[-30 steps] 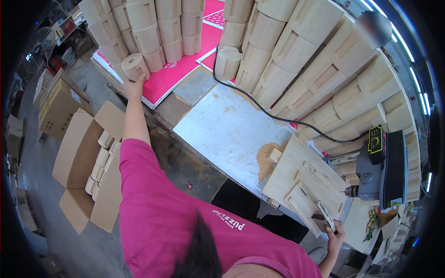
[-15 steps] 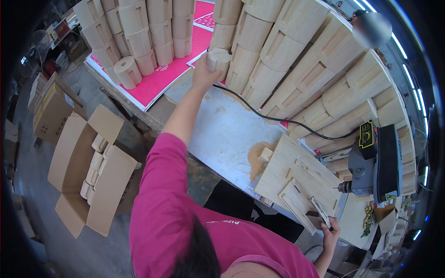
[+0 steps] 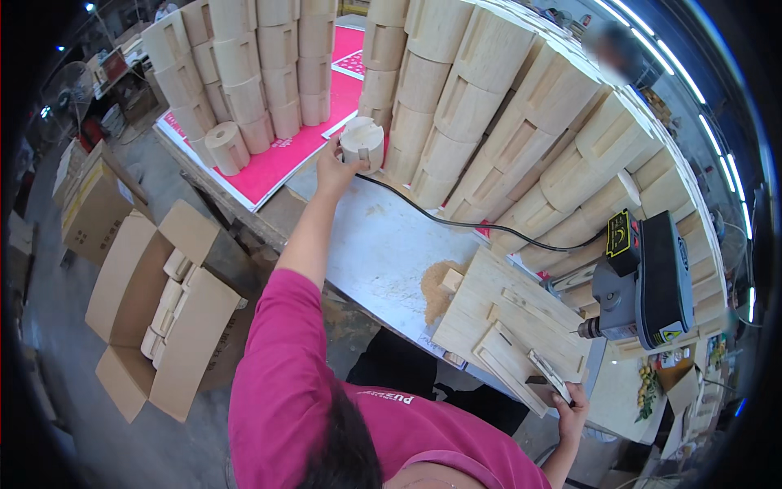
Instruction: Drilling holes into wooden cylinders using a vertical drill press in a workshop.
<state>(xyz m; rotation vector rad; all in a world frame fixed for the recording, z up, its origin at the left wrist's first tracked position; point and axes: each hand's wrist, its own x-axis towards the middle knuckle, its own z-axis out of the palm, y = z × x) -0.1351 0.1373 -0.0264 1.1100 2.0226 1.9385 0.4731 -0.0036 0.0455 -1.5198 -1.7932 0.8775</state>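
My left hand [image 3: 330, 169] is stretched far forward and grips a round pale wooden block [image 3: 362, 140] with a notch in its top. The block sits at the foot of a tall stack of similar wooden blocks [image 3: 489, 106], above the grey metal worktop [image 3: 383, 253]. My right hand [image 3: 573, 405] is low at the right, its fingers curled over the near corner of a flat wooden jig board [image 3: 509, 326] with strips fixed on it. Another lone round block [image 3: 226, 147] stands on the pink sheet [image 3: 281, 163] to the left.
A drill press [image 3: 643, 281] stands right of the jig, and its black cable [image 3: 456, 220] crosses the worktop. A sawdust pile [image 3: 436, 285] lies beside the jig. More block stacks [image 3: 244, 65] stand on the pink sheet. Open cardboard boxes [image 3: 163, 310] holding wooden pieces sit on the floor.
My left hand left one round block standing on the pink sheet, swung right to the big stack and took hold of another block. My right hand stayed on the jig.
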